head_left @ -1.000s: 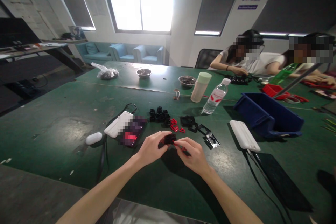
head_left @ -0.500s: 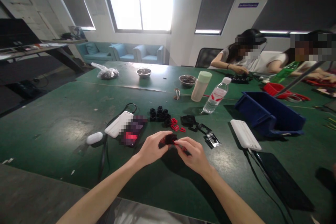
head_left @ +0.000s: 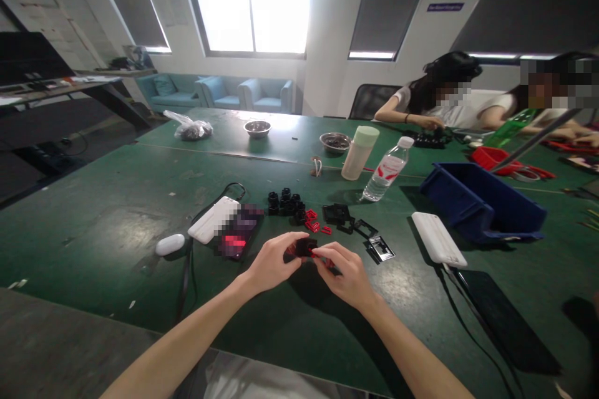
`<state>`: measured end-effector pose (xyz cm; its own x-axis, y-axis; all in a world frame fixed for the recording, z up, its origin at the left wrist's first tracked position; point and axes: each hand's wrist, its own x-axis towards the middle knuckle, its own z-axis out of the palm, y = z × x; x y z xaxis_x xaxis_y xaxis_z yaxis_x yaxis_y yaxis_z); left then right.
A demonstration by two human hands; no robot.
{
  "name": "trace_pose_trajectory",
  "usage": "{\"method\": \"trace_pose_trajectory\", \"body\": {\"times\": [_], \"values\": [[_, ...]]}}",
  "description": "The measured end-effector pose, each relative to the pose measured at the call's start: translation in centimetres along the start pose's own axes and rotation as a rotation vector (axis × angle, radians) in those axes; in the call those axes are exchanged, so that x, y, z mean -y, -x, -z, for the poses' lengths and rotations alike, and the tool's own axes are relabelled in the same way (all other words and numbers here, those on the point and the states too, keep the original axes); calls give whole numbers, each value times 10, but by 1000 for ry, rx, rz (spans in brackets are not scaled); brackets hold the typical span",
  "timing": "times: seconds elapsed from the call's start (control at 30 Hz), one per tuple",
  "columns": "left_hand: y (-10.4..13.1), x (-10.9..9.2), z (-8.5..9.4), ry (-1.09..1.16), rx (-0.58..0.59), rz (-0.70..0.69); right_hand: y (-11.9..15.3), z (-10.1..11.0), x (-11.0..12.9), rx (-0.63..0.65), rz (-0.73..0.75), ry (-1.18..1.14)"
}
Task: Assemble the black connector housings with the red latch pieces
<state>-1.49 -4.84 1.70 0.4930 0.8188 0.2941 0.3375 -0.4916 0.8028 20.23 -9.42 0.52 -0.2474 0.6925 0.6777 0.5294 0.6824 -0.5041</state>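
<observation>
Between my hands, just above the table, is a small black plastic part (head_left: 305,247). The thumb and fingers of my left hand (head_left: 277,259) are closed on its left side. My right hand (head_left: 344,269) pinches a small red piece (head_left: 312,252) against the part's right side; the fingertips hide most of it. Beyond my hands stands a cluster of black plastic parts (head_left: 285,202). Several red clips (head_left: 312,222) lie beside them. Flat black frames (head_left: 337,214) and a silver-faced frame (head_left: 382,248) are to the right.
Left are a white power bank (head_left: 213,219), a phone (head_left: 242,230) and a white earbud case (head_left: 170,245). A tumbler (head_left: 359,153), water bottle (head_left: 388,169) and blue bin (head_left: 482,202) stand right, near another power bank (head_left: 437,239) and a black phone (head_left: 508,321). Two people sit across the table.
The black part is turned slightly between my fingers, with its dark face showing more. Both hands stay in nearly the same place and keep their hold.
</observation>
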Motion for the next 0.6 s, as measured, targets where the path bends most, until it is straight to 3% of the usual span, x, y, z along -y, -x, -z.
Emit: {"method": "trace_pose_trajectory", "body": {"times": [0.6], "values": [[-1, -3, 0, 92, 29, 8, 3, -2, -2, 36, 13, 59]]}}
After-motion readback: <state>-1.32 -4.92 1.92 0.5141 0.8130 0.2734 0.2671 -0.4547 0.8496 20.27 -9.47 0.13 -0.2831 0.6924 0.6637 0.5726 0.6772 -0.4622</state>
